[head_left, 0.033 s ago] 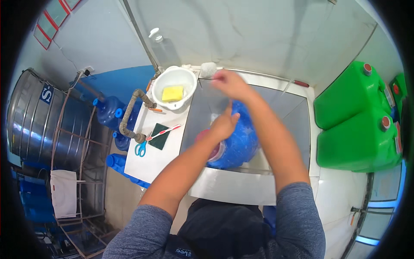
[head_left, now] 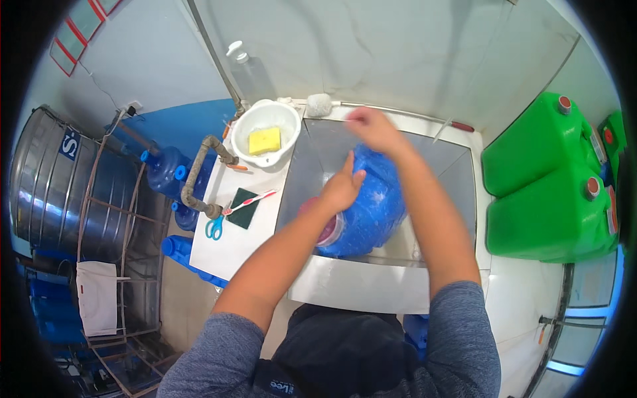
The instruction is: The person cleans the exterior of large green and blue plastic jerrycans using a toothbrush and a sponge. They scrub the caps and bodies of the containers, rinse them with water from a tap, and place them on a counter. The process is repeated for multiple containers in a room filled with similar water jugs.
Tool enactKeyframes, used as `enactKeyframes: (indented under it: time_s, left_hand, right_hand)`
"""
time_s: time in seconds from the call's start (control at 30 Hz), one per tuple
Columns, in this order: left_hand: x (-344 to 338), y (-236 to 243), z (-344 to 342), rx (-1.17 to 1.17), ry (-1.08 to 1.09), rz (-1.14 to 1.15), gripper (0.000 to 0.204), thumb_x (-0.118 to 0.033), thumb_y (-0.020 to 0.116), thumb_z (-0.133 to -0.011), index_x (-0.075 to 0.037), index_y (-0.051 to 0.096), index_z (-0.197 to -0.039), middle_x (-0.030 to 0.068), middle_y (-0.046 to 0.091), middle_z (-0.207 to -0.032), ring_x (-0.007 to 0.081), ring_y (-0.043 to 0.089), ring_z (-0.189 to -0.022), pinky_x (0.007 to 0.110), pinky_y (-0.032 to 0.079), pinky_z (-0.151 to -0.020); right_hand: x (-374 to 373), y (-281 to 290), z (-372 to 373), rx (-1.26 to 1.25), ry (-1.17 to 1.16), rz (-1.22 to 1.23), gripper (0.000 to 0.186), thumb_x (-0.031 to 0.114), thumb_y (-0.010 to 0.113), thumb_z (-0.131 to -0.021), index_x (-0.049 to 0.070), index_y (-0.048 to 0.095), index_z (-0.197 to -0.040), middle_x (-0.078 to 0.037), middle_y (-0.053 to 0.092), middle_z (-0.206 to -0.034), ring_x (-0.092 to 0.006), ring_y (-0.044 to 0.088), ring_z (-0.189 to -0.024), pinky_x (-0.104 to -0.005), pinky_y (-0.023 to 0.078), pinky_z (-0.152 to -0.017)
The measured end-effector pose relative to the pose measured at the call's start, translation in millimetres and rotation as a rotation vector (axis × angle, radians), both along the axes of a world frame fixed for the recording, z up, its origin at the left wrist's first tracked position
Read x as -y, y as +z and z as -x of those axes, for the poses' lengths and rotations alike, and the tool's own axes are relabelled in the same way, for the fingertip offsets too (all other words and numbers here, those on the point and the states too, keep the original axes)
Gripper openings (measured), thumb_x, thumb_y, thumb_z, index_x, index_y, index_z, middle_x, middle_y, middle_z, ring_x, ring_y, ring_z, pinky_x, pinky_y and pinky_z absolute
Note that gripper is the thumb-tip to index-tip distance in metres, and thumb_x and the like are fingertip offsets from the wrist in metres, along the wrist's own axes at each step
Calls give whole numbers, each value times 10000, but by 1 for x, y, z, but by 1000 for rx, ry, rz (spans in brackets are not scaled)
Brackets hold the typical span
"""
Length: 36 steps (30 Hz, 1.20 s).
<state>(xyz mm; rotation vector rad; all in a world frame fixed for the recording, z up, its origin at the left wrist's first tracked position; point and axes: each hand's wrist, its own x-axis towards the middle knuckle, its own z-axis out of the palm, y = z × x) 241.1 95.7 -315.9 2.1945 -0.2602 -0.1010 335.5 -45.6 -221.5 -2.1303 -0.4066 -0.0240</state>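
A big blue water jug lies tilted on its side in the grey sink, its pinkish-capped neck pointing toward the near left. My left hand holds the jug from its left side, index finger stretched along the surface and thumb apart; the other fingers are hidden. Just above the jug's far end is my right hand, its fingers curled together and blurred at the tips. Whether anything small is pinched there does not show.
Left of the sink, a white basin holds a yellow sponge. Blue scissors, a toothbrush and a green scouring pad lie beside a pipe faucet. Green jerrycans stand at right; a screwdriver rests behind.
My right hand has shifted a little to the right. The jug and my left hand sit almost where they were, and the whole view has moved slightly.
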Motion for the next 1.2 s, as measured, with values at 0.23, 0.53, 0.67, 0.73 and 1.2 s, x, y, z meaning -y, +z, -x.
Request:
enactKeyframes:
  time_s: [0.23, 0.53, 0.67, 0.73, 1.2]
  left_hand:
    - [56, 16, -42, 40, -83, -171, 684, -480, 398, -1042, -77, 274, -1580, 273, 546, -1408, 470, 520, -1293, 590, 345, -1114]
    - [161, 91, -70, 122, -454, -781, 644, -595, 339, -1021, -254, 368, -1567, 118, 473, -1540, 393, 325, -1476, 767, -5, -1135]
    - [200, 94, -73, 84, -526, -880, 675, -637, 308, -1009, -260, 369, -1567, 100, 412, -1588, 398, 267, -1504, 759, -73, -1132]
    - [208, 84, -85, 91, -480, -914, 691, -659, 285, -1003, -260, 383, -1558, 103, 424, -1580, 394, 269, -1504, 765, -59, -1129]
    - [196, 73, -115, -15, -430, -791, 628, -609, 345, -998, -217, 496, -1465, 106, 496, -1528, 370, 370, -1466, 771, -46, -1115]
  right_hand:
    - [161, 9, 30, -380, -423, -149, 166, 122, 589, -949, 39, 655, -1078, -47, 674, -906, -146, 658, -763, -300, 552, -676]
    - [137, 2, 158, -81, -493, 263, 302, 270, 532, -1015, 24, 671, -1124, -184, 739, -882, -336, 718, -821, -462, 554, -693]
    - [32, -54, 248, -247, -353, 352, 275, 265, 568, -915, 55, 717, -820, -178, 732, -956, -362, 711, -929, -477, 548, -767]
    - [-41, -97, 275, 307, 37, 275, 131, 136, 592, -784, 61, 699, -785, -174, 715, -892, -360, 684, -962, -501, 517, -852]
    - [225, -78, 459, -241, -852, 893, 668, 385, 595, -957, 101, 406, -1530, -200, 284, -1626, -411, 200, -1520, -608, 124, -1220]
